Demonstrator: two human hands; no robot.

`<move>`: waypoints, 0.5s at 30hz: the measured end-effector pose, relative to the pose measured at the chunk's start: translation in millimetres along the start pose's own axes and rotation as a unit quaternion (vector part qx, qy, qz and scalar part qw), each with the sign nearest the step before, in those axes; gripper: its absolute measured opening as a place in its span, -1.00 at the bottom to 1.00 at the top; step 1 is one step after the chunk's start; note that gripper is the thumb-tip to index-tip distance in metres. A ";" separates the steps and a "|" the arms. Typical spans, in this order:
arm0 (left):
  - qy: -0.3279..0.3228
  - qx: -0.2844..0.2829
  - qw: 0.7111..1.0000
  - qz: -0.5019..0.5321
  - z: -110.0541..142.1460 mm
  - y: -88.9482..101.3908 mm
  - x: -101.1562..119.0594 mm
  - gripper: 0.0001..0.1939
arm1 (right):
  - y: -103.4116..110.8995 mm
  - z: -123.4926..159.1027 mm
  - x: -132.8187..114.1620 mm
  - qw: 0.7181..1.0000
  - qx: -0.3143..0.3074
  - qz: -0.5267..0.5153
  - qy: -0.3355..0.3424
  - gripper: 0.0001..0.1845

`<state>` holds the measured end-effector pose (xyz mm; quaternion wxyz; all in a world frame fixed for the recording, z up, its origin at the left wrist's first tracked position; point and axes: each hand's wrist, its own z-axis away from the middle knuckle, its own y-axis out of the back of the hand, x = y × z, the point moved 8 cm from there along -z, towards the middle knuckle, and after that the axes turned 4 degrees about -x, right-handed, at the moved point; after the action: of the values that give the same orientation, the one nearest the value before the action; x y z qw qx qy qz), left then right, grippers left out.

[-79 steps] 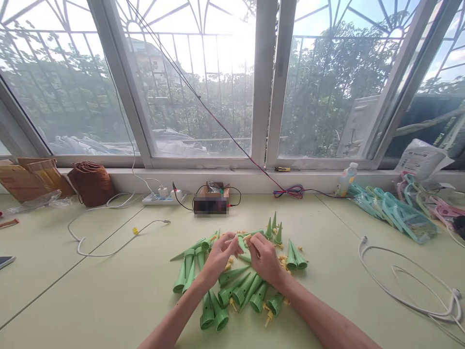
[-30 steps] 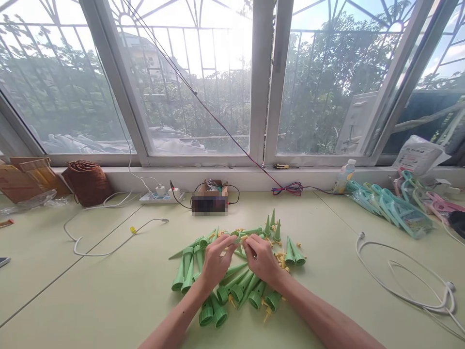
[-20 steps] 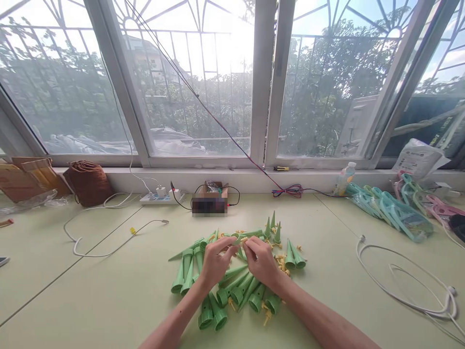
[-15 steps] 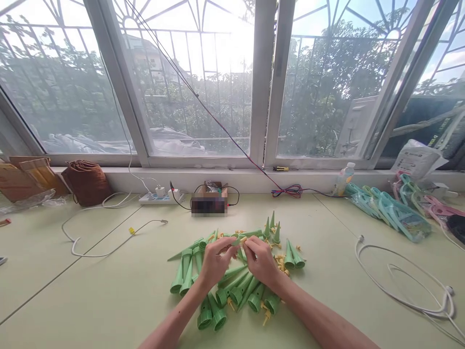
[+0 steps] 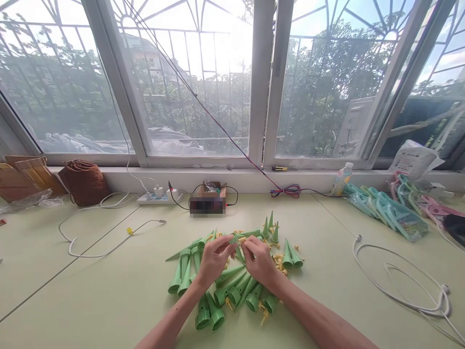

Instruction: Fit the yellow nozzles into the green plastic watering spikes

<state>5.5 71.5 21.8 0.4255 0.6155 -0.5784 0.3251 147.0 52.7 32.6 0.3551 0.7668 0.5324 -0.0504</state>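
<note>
My left hand [image 5: 215, 257] is closed on a green plastic cone spike [image 5: 234, 239], its wide end up near the fingertips. Between the fingertips of my right hand [image 5: 258, 257] is a small yellow plastic valve [image 5: 241, 240], right at the spike's wide end. Whether the two parts touch or are joined, I cannot tell. Under and around both hands lies a pile of green cone spikes [image 5: 221, 293]. Loose yellow valves [image 5: 264, 316] are scattered among them, many just right of my right hand. A pair of spikes [image 5: 292, 257] rests at the pile's right side.
Along the back stand a brown drawstring bag [image 5: 83, 183], a white power strip [image 5: 157, 198], a small carton [image 5: 214, 189] and a bottle [image 5: 343, 178]. Teal plastic clips [image 5: 392, 213] lie at the right. White cables [image 5: 403, 300] loop over the table on both sides.
The yellow valve has shifted slightly left against the green spike's wide end. Both hands otherwise stay in place; the whole view has moved a little.
</note>
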 end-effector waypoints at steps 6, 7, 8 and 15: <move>-0.025 -0.008 0.999 -0.024 0.8 0.5 -0.8 -0.77 | 0.5 0.2 -1.9 1.000 0.010 -0.002 0.005 -0.66; -0.023 -0.007 0.999 -0.022 0.6 0.2 0.5 -0.77 | 0.9 0.2 -2.0 1.000 0.013 -0.001 0.003 -0.66; -0.019 -0.010 1.000 -0.019 0.4 -0.9 1.9 -0.77 | 1.4 0.2 -2.0 1.000 0.016 0.001 0.001 -0.66; 0.018 -0.054 0.997 0.061 -2.6 -11.9 13.6 -0.73 | 1.9 0.7 -3.8 1.000 0.015 -0.003 -0.017 -0.79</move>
<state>19.1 67.6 33.3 0.4478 0.5492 -0.6240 0.3294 147.3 49.0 34.8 0.3527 0.7691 0.5280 -0.0728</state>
